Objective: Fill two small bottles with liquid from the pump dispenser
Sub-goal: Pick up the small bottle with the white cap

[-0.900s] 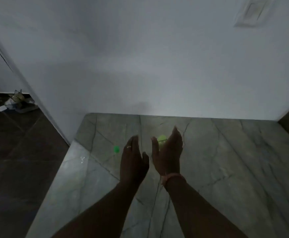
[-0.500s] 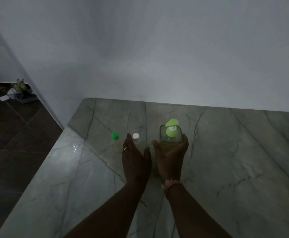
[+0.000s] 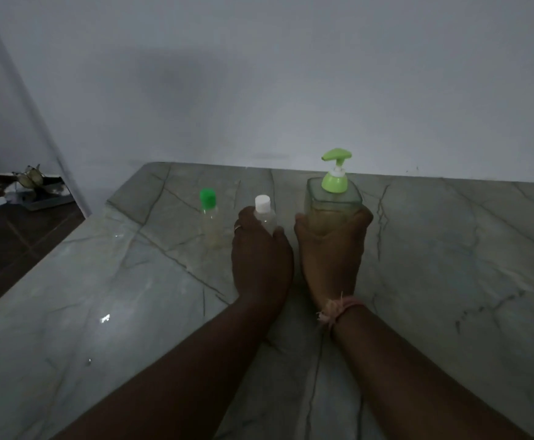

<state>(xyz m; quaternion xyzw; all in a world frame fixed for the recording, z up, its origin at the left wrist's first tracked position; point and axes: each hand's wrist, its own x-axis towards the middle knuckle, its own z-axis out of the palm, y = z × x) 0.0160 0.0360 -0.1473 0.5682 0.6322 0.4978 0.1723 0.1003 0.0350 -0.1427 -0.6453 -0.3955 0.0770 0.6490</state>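
Countertop [image 3: 449, 281] scene, head view, dim light. I see the left hand [image 3: 260, 252] w/ fingers curled round the white-capped bottle [image 3: 265, 212], gripping its clear body; a ring shows on one finger. Right hand [image 3: 330, 246] grips the pump dispenser [image 3: 334, 198] low on its square body, thumb and fingers wrapped on opposite sides. Both items stand upright on the marble, just beside each other. Green-capped bottle [image 3: 209, 214] stands alone to the left, near but apart from the left hand.

Risks, as I judge them: both small bottles are capped, so pumping now would spill onto the stone; the light bottle could tip if the cap is twisted one-handed; nozzle points left, approx. toward the bottles, but a narrow neck makes overshoot likely; wet marble would then let the dispenser slide.

Hard to read: fill level in either small bottle, esp. the held one, whose lower half is hidden by the hand; dispenser base also covered; floor clutter far left indistinct
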